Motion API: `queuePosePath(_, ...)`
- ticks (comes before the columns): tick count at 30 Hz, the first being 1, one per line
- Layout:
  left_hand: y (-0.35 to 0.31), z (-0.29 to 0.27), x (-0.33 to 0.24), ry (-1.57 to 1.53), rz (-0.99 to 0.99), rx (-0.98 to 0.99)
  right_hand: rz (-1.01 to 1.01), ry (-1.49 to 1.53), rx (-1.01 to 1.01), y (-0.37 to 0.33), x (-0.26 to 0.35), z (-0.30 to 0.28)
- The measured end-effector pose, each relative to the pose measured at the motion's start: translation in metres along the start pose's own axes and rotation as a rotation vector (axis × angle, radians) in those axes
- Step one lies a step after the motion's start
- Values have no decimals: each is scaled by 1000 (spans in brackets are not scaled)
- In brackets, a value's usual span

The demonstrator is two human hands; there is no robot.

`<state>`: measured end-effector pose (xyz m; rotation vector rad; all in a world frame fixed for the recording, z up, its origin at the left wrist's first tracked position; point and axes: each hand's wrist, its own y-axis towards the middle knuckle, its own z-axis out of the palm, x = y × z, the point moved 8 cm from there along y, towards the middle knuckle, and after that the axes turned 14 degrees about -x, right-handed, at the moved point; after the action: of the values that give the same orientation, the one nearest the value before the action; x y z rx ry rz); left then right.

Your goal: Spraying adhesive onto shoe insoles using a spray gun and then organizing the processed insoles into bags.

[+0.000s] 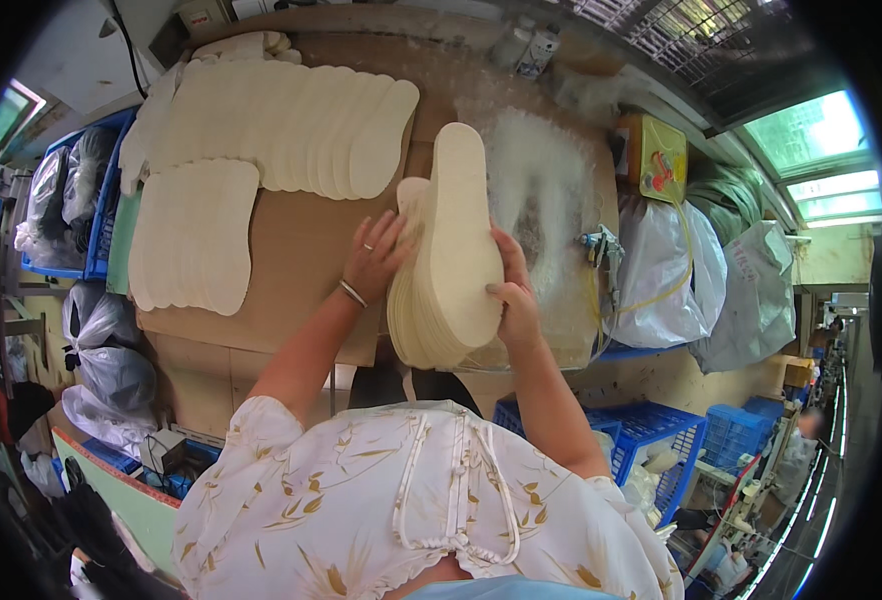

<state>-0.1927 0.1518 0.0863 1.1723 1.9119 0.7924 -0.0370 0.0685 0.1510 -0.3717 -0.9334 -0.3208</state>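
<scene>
The stack of cream insoles [456,235] lies between the 2 hands at the front edge of the desk [186,350], its long axis running from that edge toward the far edge, broad ends nearest the person. The right hand [517,300] grips its right side, thumb over the top piece, so the stack lies directly leftward of it. The left hand [373,252] rests its fingers against the stack's left side; whether they pinch anything, I cannot tell. Leftward, brown cardboard [306,235] shows up to 2 overlapped groups, the far row [291,125] and the near row [191,235]. Rightward, a pale dusty patch [561,180] reaches toward the right edge, beside a hose-fed metal tool [602,245].
</scene>
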Motion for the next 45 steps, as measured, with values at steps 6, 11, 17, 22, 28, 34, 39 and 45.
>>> queuePosePath(6, -37, 34, 35, 388, -115, 393, 139, -145, -175, 13, -48, -42)
queuePosePath(11, -59, 25, 64, -180, -879, 364, 107, -96, -184, 16, -52, -54)
queuePosePath(17, -86, 67, 56, -780, -1621, 185, 371, -248, -281, 21, -79, -75)
queuePosePath(22, -68, 68, 53, -687, -1455, 214, 494, -183, -349, 2, -94, -88)
queuePosePath(28, -73, 81, 55, -589, -1396, 306, 268, -319, -298, 14, -70, -46)
queuePosePath(34, -83, 87, 44, -543, -1511, 101, 238, -506, -217, 34, -71, -46)
queuePosePath(39, -59, 60, 29, -398, -1132, 92, 402, -371, -300, 18, -81, -60)
queuePosePath(45, -73, 70, 28, -1154, -1584, -66, 499, -284, -279, 14, -99, -32)
